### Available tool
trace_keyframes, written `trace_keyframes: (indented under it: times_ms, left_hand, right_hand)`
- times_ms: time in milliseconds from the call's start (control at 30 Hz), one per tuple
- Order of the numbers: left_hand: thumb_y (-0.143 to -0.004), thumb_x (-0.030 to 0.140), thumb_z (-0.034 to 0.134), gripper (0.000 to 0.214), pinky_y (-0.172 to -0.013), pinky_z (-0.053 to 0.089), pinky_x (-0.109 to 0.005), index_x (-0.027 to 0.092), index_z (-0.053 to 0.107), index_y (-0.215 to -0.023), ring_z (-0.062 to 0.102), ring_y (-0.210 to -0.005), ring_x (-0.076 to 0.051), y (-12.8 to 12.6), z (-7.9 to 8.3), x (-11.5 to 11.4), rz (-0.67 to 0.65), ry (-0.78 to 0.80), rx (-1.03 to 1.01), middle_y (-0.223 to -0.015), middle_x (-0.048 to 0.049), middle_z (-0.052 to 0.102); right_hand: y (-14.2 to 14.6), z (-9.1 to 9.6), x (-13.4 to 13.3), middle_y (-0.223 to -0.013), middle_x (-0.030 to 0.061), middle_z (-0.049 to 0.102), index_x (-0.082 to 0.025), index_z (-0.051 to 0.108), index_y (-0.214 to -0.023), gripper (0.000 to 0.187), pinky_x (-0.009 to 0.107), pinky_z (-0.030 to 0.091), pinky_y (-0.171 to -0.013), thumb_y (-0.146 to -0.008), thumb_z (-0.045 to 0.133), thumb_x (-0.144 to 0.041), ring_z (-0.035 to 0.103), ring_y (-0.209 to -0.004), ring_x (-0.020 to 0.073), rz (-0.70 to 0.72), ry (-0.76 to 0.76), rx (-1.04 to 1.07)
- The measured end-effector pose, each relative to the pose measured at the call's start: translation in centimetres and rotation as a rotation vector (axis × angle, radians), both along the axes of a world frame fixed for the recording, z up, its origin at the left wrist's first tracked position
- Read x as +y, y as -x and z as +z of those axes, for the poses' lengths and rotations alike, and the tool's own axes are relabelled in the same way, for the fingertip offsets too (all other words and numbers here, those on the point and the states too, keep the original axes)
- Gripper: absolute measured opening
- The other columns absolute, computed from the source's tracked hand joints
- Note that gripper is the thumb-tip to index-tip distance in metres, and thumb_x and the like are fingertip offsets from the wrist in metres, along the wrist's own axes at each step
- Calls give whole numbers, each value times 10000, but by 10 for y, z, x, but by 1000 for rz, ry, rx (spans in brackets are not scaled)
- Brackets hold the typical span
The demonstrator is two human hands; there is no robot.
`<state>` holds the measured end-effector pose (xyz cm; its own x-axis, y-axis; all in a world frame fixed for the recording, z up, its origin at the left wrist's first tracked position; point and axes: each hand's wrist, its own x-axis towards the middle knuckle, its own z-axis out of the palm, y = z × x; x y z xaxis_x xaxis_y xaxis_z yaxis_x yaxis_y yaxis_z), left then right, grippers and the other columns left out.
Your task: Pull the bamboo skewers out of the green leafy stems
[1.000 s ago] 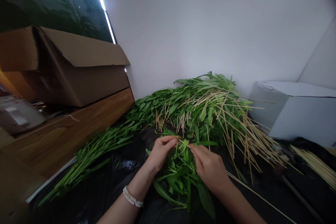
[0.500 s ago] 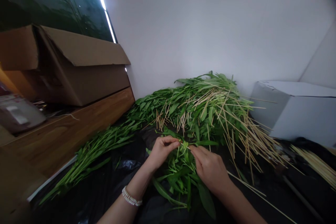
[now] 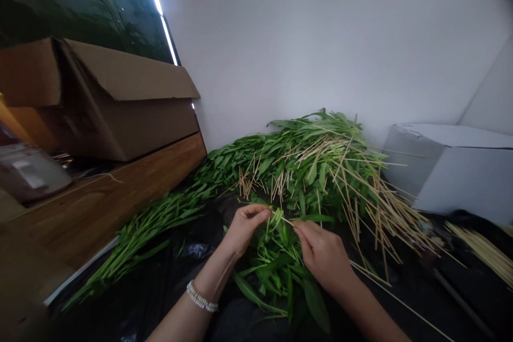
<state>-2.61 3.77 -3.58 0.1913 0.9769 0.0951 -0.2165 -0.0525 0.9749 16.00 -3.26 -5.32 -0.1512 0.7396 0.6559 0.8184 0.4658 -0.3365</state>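
My left hand (image 3: 249,227), wearing a pearl bracelet (image 3: 200,297) at the wrist, is closed in a pinch at the top of a small bunch of leafy greens (image 3: 276,264). Opposite it, my right hand (image 3: 320,246) pinches a thin bamboo skewer (image 3: 286,219) between thumb and fingers. The skewer slants up to the left and meets folded pale-green stems (image 3: 276,217) beside my left fingertips. Whether those fingertips also touch the skewer's tip, I cannot tell. Below both hands the leaves hang over black plastic (image 3: 188,272).
Behind lies a big heap of leafy greens (image 3: 256,152) with many skewers (image 3: 385,208) sticking out. Loose long greens (image 3: 136,240) lie at left. A cardboard box (image 3: 132,112) stands on a wooden ledge (image 3: 132,192); a white box (image 3: 460,171) and more skewers (image 3: 481,248) are at right.
My right hand has shifted slightly right and down, and more of the skewer shows between the hands. My left hand has moved slightly up and left.
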Motion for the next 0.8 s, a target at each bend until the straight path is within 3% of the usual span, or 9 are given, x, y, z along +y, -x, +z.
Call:
trace_keyframes:
  times_ms: [800]
  left_hand:
    - [-586,374,818,285,-679,430,-232,135,739,-720,561,-658,-118,-7,-2,-4,-30,-37,151,-718,-25,688]
  right_hand:
    - [2,-8,2,-887,38,681,-202,623,-1006,266,254,454,-743,-940,365,-197,657,-848,166,-8,87,-27]
